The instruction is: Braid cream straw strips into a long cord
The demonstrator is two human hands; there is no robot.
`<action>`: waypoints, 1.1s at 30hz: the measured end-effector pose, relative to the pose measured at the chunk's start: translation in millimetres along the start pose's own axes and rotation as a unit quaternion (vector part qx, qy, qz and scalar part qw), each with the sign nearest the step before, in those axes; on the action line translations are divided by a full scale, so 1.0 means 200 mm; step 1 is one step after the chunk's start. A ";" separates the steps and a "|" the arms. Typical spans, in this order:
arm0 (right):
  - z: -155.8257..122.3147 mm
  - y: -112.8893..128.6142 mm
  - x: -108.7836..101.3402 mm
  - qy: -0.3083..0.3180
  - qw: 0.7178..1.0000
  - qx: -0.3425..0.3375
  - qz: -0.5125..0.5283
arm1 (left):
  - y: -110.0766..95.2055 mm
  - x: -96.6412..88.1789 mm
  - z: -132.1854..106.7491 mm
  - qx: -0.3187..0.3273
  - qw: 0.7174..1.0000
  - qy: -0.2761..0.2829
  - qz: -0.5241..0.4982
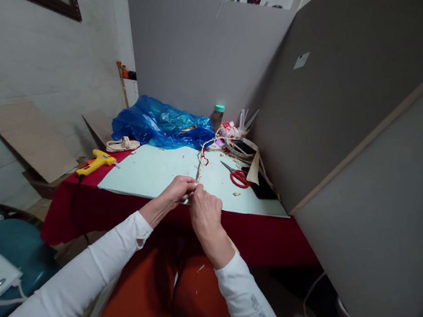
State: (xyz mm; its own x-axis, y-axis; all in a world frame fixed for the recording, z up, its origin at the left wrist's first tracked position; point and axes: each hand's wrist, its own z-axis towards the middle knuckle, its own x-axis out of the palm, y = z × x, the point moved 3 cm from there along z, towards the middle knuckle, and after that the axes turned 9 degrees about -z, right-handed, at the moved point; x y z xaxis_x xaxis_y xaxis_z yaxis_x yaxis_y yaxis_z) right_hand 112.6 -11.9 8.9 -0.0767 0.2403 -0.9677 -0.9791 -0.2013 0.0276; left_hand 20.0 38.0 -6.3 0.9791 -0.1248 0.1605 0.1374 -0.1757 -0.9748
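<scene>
Both my hands meet at the near edge of a pale green mat [155, 172] on a table covered in red cloth [73, 202]. My left hand [176, 191] and my right hand [204, 212] are closed, fingertips pinching the near end of a pale braided cord [201, 166]. The cord runs away from me across the mat, with a bit of red thread on it, toward a pile of strips at the back.
Red-handled scissors [237, 176] lie right of the cord beside a dark phone [262, 188]. A yellow glue gun [96, 161] rests at the table's left edge. A blue plastic bag [161, 123], a bottle [218, 115] and grey partition walls [337, 118] close off the back and right.
</scene>
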 end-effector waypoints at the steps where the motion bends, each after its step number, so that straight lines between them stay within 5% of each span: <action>1: -0.02 0.01 0.02 -0.021 1.000 -0.001 0.001 | -0.01 0.00 0.00 -0.001 1.000 0.006 -0.006; 4: -0.08 0.02 0.05 -0.050 0.999 0.001 0.001 | -0.02 -0.01 -0.01 0.000 0.999 0.028 -0.036; 8: -0.18 -0.02 0.04 -0.010 0.998 -0.021 0.053 | -0.02 -0.03 -0.01 -0.018 0.995 0.086 -0.056; 14: -0.09 -0.23 -0.09 -0.146 0.978 0.020 0.149 | -0.03 -0.06 0.00 -0.029 0.990 0.118 -0.068; 20: 0.09 -0.27 0.03 0.018 0.939 -0.061 0.337 | -0.04 -0.05 -0.01 -0.036 0.992 0.102 -0.066; 26: 0.08 -0.30 0.05 0.039 0.904 -0.070 0.421 | -0.03 -0.04 -0.01 -0.024 0.994 0.086 -0.069; 33: 0.04 -0.30 0.07 0.028 0.911 -0.062 0.408 | -0.01 -0.02 -0.02 -0.021 0.995 0.090 -0.041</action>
State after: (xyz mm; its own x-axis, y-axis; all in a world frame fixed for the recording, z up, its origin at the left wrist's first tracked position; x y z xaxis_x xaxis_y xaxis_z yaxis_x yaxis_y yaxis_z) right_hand 169.9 10.4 -4.6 -0.7552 -0.0860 -0.6498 -0.5721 -0.3975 0.7174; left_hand 15.0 35.0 -4.2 0.9221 -0.2801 0.2670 0.2046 -0.2328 -0.9508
